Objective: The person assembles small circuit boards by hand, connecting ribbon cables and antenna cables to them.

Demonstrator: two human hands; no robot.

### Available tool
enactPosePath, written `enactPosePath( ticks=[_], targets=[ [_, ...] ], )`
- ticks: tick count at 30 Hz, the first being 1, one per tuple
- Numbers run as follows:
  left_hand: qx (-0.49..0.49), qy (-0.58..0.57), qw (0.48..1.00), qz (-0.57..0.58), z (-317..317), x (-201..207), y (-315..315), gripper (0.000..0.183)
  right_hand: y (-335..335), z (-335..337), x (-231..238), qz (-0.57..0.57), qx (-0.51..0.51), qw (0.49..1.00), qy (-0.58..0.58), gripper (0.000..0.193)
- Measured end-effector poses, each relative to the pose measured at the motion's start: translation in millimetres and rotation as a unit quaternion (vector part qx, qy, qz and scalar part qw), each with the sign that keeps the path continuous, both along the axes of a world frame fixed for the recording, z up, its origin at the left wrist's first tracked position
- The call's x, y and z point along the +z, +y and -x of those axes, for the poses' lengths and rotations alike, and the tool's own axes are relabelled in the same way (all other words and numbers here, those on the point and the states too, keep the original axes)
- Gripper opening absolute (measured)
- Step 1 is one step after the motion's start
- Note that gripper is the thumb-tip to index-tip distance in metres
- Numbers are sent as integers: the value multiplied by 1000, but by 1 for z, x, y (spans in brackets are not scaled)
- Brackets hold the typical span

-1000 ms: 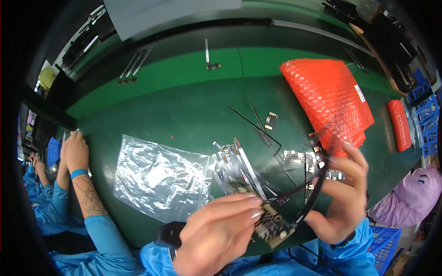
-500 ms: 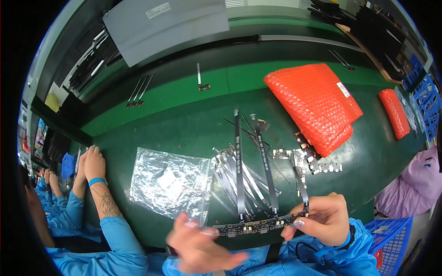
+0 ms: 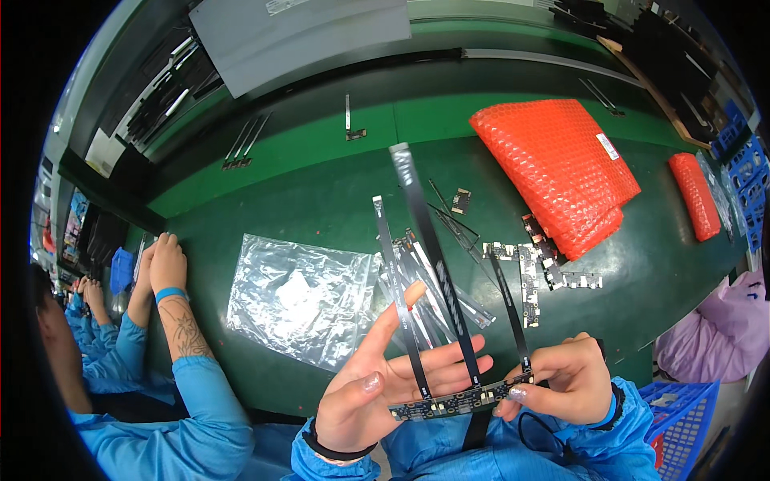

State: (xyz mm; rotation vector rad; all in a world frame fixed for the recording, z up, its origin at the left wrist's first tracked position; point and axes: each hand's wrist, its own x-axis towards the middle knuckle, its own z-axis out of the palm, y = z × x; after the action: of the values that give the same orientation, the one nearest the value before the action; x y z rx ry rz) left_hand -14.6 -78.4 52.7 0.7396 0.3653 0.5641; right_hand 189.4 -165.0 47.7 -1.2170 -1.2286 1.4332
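Observation:
Near the table's front edge, my right hand (image 3: 573, 380) pinches the right end of a long, narrow black circuit board (image 3: 457, 403). Three black flat ribbon cables (image 3: 443, 276) rise from the board. The middle one stands highest, toward the camera. My left hand (image 3: 358, 394) is open, palm up, its fingers spread behind the left and middle cables. Whether it touches the board or cables, I cannot tell. Beyond the fingers lies a pile of loose flat cables (image 3: 459, 309), partly hidden by them. White-and-black small circuit boards (image 3: 529, 276) rest to the right of the pile.
Left of the pile lies a clear plastic bag (image 3: 301, 301). A large red bubble-wrap package (image 3: 557, 172) sits at the right, with a smaller red roll (image 3: 694, 196) beyond it. At the left, a co-worker's forearm (image 3: 184, 329) rests on the green table (image 3: 321, 204).
My left hand has swung up from below the board's left end and opened behind the cables. The cables now fan upward, the middle one raised. My right hand keeps its pinch.

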Motion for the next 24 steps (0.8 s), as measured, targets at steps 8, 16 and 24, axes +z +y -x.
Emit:
enactPosePath(
  ticks=[8, 16, 24],
  targets=[
    [8, 3, 1000, 8, -1, 4, 1, 91, 1, 0, -2, 3, -7, 1000, 1, 7],
    [4, 12, 1000, 13, -2, 7, 6, 90, 0, 5, -8, 18, -28, 999, 22, 6],
    [-83, -24, 996, 4, -3, -4, 37, 64, 2, 11, -9, -21, -23, 998, -53, 8]
  ],
)
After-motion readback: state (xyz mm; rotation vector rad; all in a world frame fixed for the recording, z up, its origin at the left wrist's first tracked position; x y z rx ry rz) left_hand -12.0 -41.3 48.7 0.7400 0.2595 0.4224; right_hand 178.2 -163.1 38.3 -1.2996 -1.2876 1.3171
